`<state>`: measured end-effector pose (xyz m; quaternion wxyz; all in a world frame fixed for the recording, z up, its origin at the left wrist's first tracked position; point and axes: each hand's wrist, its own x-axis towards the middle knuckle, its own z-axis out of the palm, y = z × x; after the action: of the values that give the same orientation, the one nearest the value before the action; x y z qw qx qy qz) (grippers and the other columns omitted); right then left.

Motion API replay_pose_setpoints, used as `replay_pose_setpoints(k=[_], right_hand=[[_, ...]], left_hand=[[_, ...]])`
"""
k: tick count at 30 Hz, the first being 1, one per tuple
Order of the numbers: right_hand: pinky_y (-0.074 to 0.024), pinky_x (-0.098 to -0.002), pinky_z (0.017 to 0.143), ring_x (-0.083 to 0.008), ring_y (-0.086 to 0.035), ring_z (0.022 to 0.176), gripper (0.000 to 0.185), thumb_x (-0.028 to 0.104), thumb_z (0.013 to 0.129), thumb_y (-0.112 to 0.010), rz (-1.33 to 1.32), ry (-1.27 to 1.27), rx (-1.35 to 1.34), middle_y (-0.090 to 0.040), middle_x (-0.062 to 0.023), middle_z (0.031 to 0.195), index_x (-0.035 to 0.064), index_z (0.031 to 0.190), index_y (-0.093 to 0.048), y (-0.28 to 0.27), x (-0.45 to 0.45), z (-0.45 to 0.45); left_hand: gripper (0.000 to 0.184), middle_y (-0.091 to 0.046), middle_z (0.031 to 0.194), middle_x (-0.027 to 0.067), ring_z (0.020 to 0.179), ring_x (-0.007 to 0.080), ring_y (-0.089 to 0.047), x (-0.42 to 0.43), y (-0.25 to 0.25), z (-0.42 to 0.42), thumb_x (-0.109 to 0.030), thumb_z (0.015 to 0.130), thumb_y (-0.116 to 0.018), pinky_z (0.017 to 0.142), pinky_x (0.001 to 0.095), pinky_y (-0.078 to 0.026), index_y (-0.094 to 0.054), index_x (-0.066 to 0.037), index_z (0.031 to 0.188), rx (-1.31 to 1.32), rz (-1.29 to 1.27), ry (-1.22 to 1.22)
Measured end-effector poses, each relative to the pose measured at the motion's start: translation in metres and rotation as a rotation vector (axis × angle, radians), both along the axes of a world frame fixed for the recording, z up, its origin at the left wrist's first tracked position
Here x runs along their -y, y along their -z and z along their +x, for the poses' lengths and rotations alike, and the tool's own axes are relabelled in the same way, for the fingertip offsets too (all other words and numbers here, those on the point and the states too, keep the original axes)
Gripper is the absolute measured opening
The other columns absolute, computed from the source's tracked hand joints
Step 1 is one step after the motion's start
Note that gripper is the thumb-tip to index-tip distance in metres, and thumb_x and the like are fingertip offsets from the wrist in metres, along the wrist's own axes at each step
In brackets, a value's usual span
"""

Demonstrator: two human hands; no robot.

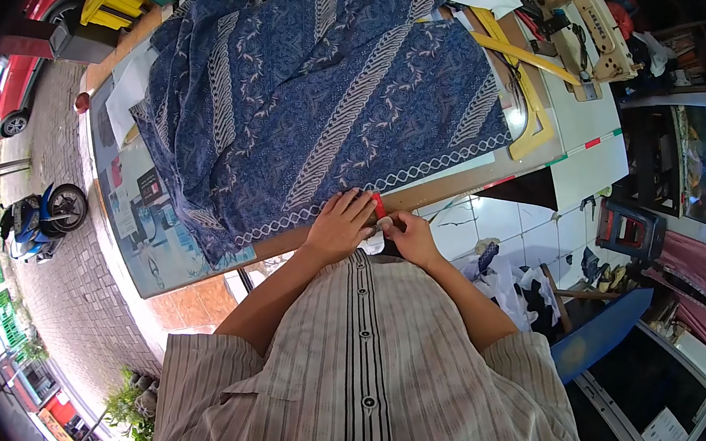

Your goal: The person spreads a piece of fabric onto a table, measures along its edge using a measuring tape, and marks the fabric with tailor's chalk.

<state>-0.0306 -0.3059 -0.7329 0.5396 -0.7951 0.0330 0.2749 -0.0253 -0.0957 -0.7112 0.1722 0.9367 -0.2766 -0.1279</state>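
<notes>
A dark blue batik cloth (330,106) with pale diagonal bands and a white chain-pattern border spreads over the table. My left hand (341,224) lies on its near border, fingers stretched out. Beside those fingertips is a small red strip (378,205) at the table's edge; its kind is unclear. My right hand (413,239) is just right of it, thumb and fingers closed in a pinch on a small pale piece (385,222) that I cannot name. A white scrap (373,244) hangs below my left fingers, partly hidden.
Yellow curved rulers (534,136) and a cream sewing machine (592,30) are at the table's far right. The glass-topped table (131,240) holds papers under it. A dark stool (632,230) and a cloth pile (517,298) stand right. A blue motorcycle (43,218) is outside, left.
</notes>
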Motion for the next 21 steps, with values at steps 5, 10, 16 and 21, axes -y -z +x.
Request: replay_pose_setpoints(k=[5, 10, 16, 21], right_hand=[[-0.053, -0.0322, 0.069, -0.0213, -0.07, 0.076, 0.024, 0.02, 0.09, -0.067, 0.006, 0.005, -0.001, -0.071, -0.0155, 0.085, -0.0011, 0.101, -0.068, 0.0, -0.001, 0.001], [-0.0526, -0.0333, 0.069, -0.0239, -0.07, 0.078, 0.022, 0.019, 0.089, -0.068, -0.028, -0.013, 0.005, -0.071, -0.0161, 0.086, 0.0004, 0.101, -0.068, 0.001, -0.001, 0.001], [-0.052, -0.0403, 0.068, -0.0348, -0.066, 0.076, 0.012, 0.011, 0.087, -0.067, -0.198, -0.077, 0.43, -0.068, -0.0146, 0.083, 0.0014, 0.094, -0.067, -0.033, 0.006, 0.033], [-0.0507, -0.0441, 0.067, -0.034, -0.064, 0.074, 0.007, 0.012, 0.088, -0.064, -0.205, -0.214, 0.711, -0.062, -0.011, 0.085, 0.0051, 0.091, -0.065, -0.016, -0.003, 0.078]], left_hand=[[0.057, -0.04, 0.15, 0.0082, 0.139, 0.0276, -0.034, 0.0, 0.001, 0.0, -0.037, 0.094, -0.054, 0.116, 0.046, -0.026, -0.044, -0.008, 0.142, -0.014, 0.002, -0.008], [0.056, -0.039, 0.15, 0.0085, 0.139, 0.0275, -0.034, 0.0, 0.001, 0.001, -0.035, 0.094, -0.055, 0.116, 0.046, -0.026, -0.045, -0.007, 0.141, -0.02, 0.021, -0.001], [0.057, -0.04, 0.15, 0.0088, 0.14, 0.0283, -0.033, 0.002, 0.003, -0.003, -0.035, 0.092, -0.057, 0.116, 0.0467, -0.027, -0.046, -0.008, 0.14, 0.005, -0.022, -0.037], [0.056, -0.04, 0.149, 0.0097, 0.14, 0.0289, -0.033, 0.001, 0.003, -0.003, -0.035, 0.092, -0.057, 0.116, 0.0465, -0.026, -0.047, -0.007, 0.139, 0.007, -0.017, -0.029]])
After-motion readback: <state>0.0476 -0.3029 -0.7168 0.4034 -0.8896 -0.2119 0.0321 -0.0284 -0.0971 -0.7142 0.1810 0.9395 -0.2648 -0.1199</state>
